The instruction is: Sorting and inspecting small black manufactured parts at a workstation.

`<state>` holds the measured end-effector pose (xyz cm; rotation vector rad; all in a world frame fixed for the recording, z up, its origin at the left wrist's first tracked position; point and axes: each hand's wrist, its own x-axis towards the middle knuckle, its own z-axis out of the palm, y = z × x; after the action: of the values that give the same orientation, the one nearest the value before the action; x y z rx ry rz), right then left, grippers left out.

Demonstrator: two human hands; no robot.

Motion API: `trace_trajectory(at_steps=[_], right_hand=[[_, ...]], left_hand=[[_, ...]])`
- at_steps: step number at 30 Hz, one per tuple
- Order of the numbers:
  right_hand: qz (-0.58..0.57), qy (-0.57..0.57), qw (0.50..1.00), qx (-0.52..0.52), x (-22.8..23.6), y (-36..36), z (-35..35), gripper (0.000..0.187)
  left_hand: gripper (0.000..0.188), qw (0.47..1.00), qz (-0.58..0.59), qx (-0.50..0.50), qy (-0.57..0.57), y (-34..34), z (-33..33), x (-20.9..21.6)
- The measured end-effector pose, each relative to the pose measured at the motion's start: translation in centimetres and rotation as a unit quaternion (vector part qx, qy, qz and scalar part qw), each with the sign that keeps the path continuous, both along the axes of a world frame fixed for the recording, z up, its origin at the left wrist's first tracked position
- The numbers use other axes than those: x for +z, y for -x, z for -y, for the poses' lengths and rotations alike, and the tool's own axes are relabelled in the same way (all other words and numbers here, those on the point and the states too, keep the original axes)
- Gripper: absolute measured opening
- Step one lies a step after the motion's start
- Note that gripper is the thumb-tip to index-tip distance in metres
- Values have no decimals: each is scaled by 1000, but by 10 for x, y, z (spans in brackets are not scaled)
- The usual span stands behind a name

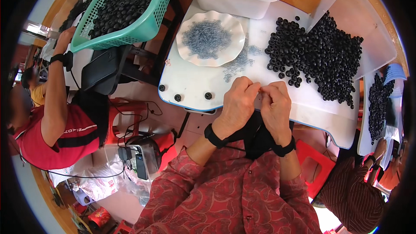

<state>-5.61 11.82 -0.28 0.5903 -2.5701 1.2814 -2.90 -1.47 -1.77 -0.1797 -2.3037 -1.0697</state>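
Observation:
Over the near edge of the white table (173,71), my left hand (239,104) and my right hand (276,108) meet at the fingertips. Both are closed in a pinch, and whatever lies between them is too small and hidden to name. Left of them stands a white scalloped plate (185,54) holding many small, clear greyish pieces (206,39), some spilled beside it. To the right spreads a heap of small black ring-shaped parts (331,56). Three black parts (208,95) sit apart along the table's left front edge.
A white tub (234,0) of black parts stands behind the plate. The clear bin (359,21) lies tipped behind the heap. At the far left is a green basket (149,28) full of black parts. Co-workers (65,123) sit on both sides; a red stool (314,164) is at right.

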Motion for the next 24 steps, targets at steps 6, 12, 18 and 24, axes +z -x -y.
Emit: trace_trajectory(at_steps=[6, 12, 18, 24], right_hand=[[-30, 62, 992, 105, 23, -6, 26, 33], [15, 90, 980, 178, 8, 11, 31, 46], [39, 123, 978, 166, 5, 12, 28, 37], [35, 127, 979, 153, -7, 14, 28, 31]], left_hand=[[30, 998, -6, -67, -19, 1, 7, -3], [28, 993, -53, -94, -38, 8, 6, -4], [28, 994, -34, -107, 12, 10, 6, 2], [31, 993, -29, -111, 39, 10, 8, 9]])
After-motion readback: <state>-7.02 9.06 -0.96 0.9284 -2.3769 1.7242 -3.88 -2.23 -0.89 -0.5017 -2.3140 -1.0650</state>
